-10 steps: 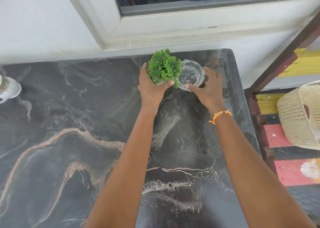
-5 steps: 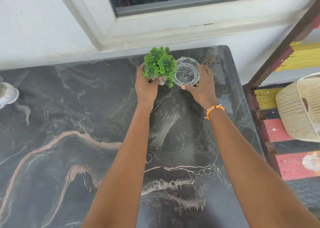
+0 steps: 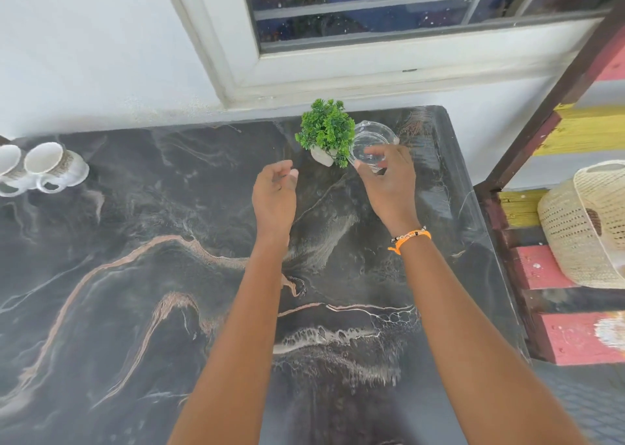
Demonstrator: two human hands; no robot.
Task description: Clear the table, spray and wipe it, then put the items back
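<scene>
A small green plant in a white pot [image 3: 325,133] stands on the black marbled table [image 3: 135,275] near the far edge. Right beside it sits a clear glass dish [image 3: 373,140]. My left hand [image 3: 274,197] hovers just in front and left of the pot, fingers curled apart and holding nothing. My right hand [image 3: 389,180] is at the near rim of the glass dish, fingertips over its edge; whether they still grip it is unclear. Two white mugs [image 3: 44,169] lie on their sides at the table's far left.
A wall with a window frame [image 3: 338,72] runs behind the table. To the right stand a painted wooden bench [image 3: 558,336] with a woven basket [image 3: 588,224] on it and a dark post [image 3: 554,99].
My left hand has let go of the plant pot and drawn back toward me. The plant now stands on the table beside the dish. Both mugs have come into view.
</scene>
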